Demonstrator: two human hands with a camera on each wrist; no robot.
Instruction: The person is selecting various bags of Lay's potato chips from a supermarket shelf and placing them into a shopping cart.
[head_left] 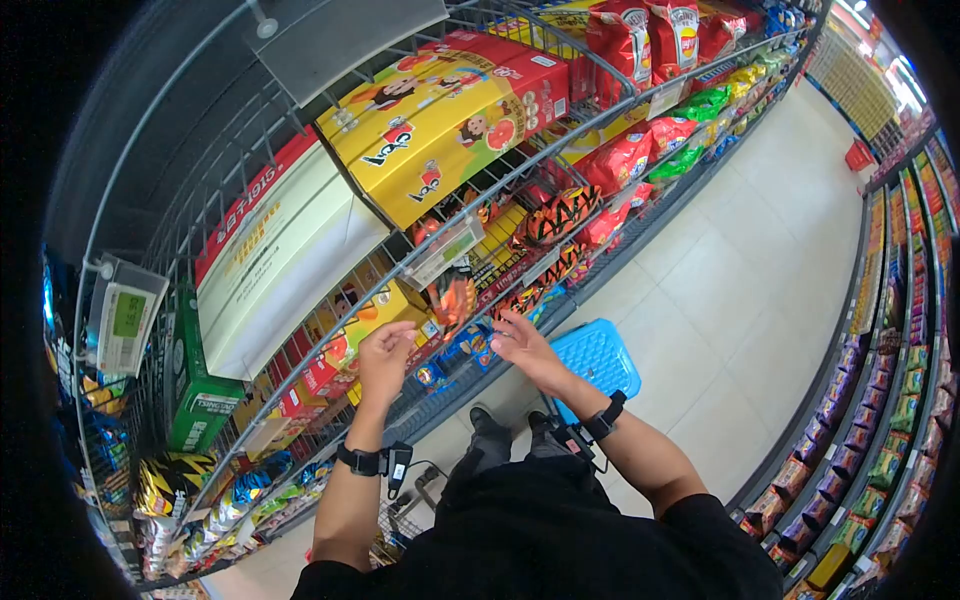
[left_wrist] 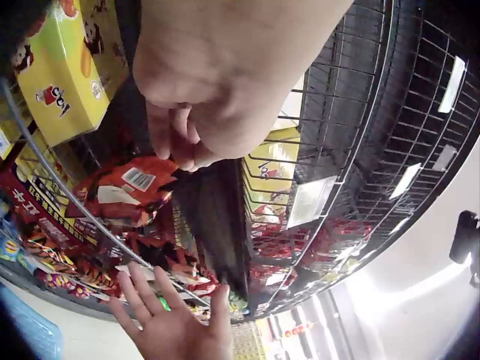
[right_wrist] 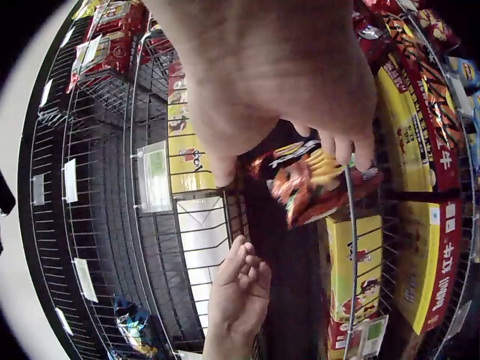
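An orange-and-black snack bag point(head_left: 455, 297) sits between my hands at the wire shelf. Its back with a barcode faces the left wrist view, where the snack bag point(left_wrist: 127, 191) overlaps my left fingertips. My left hand point(head_left: 385, 365), fingers loosely bent and holding nothing, is beside the yellow boxes point(head_left: 395, 310) on the lower shelf. To the right, my right hand point(head_left: 530, 352) spreads its fingers, and a gap separates it from the bag in the head view. In the right wrist view, the right fingers pass in front of the snack bag point(right_wrist: 307, 184).
Above the hands, a wire shelf holds a large yellow snack box point(head_left: 430, 120) and a white carton point(head_left: 290, 260). Price tags point(head_left: 445, 250) hang on its front rail. A blue plastic stool point(head_left: 597, 365) stands on the floor by my feet. Another stocked shelf point(head_left: 860, 430) lines the aisle's right.
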